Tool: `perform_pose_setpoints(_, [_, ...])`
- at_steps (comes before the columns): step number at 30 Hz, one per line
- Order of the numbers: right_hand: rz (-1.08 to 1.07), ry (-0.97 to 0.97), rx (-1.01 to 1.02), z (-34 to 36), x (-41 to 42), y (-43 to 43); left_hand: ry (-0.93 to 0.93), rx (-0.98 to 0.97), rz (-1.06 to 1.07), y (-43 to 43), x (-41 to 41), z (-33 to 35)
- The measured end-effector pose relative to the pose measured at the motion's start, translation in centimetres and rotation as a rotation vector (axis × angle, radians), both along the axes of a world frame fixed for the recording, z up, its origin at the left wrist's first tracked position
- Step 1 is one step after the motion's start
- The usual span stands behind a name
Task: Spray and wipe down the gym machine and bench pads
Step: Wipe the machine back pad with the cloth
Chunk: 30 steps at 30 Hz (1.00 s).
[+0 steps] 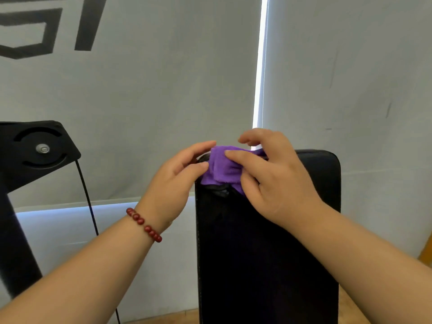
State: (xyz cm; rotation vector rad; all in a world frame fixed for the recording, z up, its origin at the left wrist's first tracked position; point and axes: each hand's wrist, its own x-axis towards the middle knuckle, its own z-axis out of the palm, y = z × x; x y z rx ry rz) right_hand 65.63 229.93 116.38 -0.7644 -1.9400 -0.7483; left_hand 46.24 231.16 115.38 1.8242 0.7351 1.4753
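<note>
1. My left hand (177, 181) and right hand (275, 181) meet at the top left corner of a black padded bench pad (268, 253), which stands upright in front of me.
2. A bunched purple fleecy cloth (224, 169) sits on that top corner, draped over the edge of the pad, between my two hands.
3. My right hand grips the cloth from the right: the thumb lies across its front, the forefinger curls above it, and the other fingers are tucked in at the cloth's lower right edge.
4. My left hand pinches the cloth's left edge, with the thumb tip against the fabric and the forefinger reaching over its top.
5. A red bead bracelet (143, 224) circles my left wrist.
6. To the left, well apart from the pad, is a black metal machine bracket (35, 150) with curved slots and a silver bolt at its middle.
7. A thin black cable (86, 195) hangs down from under the bracket.
8. Grey roller blinds (163, 90) fill the background, with a bright strip of daylight (260, 66) between two of them.
9. A band of wooden floor (163, 318) shows at the bottom, just left of the pad.
</note>
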Motion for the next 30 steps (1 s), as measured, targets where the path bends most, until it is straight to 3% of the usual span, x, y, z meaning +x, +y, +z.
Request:
perform_pose_setpoints(4, [-0.035,-0.1,0.052,-0.9,-0.7,0.3,-0.121,-0.015,-0.061,0.3,0.8,-1.1])
perform_pose_setpoints(12, [-0.143,0.043,0.064,-3.6,-3.4,0.2,-0.246,-0.067,-0.137,0.9,0.9,-1.8])
perform_pose_setpoints(17, [-0.087,0.087,0.179,-4.9,-3.5,0.5,-0.162,-0.046,-0.086,1.0,0.4,-1.8])
perform_pose_setpoints(23, [-0.098,0.017,0.122,-7.3,-2.8,-0.8,-0.034,0.071,0.12,0.3,1.2,-2.9])
perform_pose_setpoints(30, [-0.077,0.071,0.141,-6.3,-4.1,-0.2,-0.06,0.0,0.03,0.2,0.5,-2.7])
